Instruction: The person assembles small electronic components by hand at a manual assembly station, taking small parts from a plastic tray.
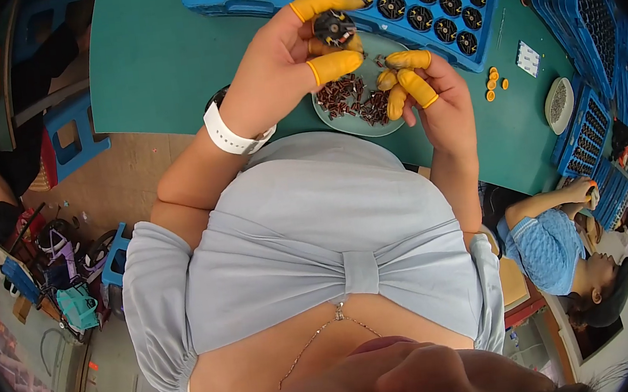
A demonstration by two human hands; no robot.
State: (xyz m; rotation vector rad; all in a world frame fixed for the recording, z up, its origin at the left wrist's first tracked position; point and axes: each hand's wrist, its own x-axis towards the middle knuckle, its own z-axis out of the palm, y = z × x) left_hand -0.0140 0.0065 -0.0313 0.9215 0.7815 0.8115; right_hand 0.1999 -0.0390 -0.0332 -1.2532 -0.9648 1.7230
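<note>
Over a pale greenish round plate (368, 129), my left hand (272, 65) grips a round black part (328, 28) with a metal centre and thin yellow pieces round it. Yellow finger cots cover fingertips on both hands, and a white watch band is on my left wrist. A heap of small reddish-brown cylindrical pieces (342, 98) lies on the plate. Just right of the black part, my right hand (442, 96) has its fingertips pinched together above the plate's right side. What they hold, if anything, is too small to make out.
A blue tray (230, 6) with rows of similar round black parts stands beyond the plate on the green table (153, 75). Loose yellow finger cots (491, 96) and an oval white bowl (558, 105) lie right. Blue trays (569, 20) are stacked farther right, near a co-worker (552, 242).
</note>
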